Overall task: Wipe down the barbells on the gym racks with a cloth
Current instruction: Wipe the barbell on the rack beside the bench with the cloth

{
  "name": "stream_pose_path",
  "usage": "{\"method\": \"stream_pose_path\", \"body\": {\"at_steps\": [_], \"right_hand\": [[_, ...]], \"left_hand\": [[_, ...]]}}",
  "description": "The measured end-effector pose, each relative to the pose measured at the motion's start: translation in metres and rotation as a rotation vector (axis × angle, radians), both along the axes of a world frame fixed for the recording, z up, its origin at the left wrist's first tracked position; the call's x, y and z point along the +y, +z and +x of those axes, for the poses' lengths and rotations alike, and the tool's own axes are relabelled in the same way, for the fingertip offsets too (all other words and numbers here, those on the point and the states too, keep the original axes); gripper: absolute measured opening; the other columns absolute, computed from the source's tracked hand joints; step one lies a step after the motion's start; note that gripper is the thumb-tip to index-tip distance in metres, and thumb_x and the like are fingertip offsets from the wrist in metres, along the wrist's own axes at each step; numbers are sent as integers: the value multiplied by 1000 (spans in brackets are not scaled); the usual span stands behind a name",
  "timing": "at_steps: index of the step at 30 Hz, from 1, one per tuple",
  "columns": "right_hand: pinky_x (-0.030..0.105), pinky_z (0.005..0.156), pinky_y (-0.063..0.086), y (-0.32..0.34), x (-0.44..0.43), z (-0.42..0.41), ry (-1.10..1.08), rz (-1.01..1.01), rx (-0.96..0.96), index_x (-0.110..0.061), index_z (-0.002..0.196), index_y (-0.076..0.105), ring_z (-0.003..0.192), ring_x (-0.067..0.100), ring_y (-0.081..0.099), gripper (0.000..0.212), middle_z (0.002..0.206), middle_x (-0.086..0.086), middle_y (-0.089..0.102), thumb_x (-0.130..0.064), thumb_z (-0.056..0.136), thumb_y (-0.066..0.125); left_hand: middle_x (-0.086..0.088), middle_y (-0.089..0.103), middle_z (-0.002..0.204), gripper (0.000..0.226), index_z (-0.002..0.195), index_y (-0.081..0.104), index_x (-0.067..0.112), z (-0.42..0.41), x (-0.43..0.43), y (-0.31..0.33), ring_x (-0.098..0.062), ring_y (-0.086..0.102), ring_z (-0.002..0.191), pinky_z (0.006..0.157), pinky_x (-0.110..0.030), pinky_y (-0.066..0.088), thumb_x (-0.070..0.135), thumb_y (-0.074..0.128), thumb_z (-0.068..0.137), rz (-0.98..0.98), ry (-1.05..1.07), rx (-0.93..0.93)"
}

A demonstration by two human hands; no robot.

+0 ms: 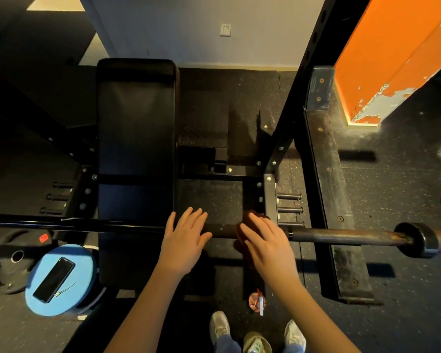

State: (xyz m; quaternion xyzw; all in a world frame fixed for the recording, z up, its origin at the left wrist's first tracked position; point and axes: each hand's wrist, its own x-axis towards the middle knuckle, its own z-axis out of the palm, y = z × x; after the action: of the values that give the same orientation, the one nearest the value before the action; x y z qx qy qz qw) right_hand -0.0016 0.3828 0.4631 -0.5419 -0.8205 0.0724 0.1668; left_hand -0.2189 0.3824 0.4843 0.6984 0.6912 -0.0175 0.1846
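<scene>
Head: left hand [182, 240], right hand [267, 244] flat

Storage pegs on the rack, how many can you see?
6. Three pegs stick out of the right upright, just beyond the barbell; three out of the left upright, left of the bench. Others may be hidden in shadow.

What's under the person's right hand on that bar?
A dark brown cloth, pressed onto the barbell by the flat right hand. The hand covers much of the cloth, and the cloth hides the stretch of bar beneath it.
</scene>
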Motion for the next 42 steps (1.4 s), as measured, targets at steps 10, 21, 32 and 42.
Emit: {"method": "stream_pose_path", "body": {"at_steps": [10,21,32,42], "right_hand": [[41,94,49,-2,7,-40,50,-49,-35,-21,116,69,116,27,60,42,130,5,61,-23,76,79],[45,93,48,-7,-1,-42,-2,10,10,-19,111,71,113,29,61,40,129,7,62,-19,72,81],[47,92,46,0,-6,-54,-165,-76,128,-25,97,76,107,26,61,25,116,1,68,-22,73,82],[41,98,36,3,1,-40,-199,-161,134,-25,102,74,109,23,59,25,113,-3,67,-23,78,78]], "left_hand": [[10,17,160,54,152,19,27,3,-9,-5,-9,4,148,116,-38,-7,44,31,102,37,9,29],[5,35,153,49,147,37,22,2,-8,-15,-13,22,146,117,-41,3,38,42,100,144,-14,2],[1,63,128,45,123,64,18,1,-12,-22,-19,54,125,104,-48,37,36,67,82,234,-40,87],[1,63,128,44,124,63,17,1,-15,-28,-20,54,126,107,-49,35,37,63,84,291,-24,80]]}}
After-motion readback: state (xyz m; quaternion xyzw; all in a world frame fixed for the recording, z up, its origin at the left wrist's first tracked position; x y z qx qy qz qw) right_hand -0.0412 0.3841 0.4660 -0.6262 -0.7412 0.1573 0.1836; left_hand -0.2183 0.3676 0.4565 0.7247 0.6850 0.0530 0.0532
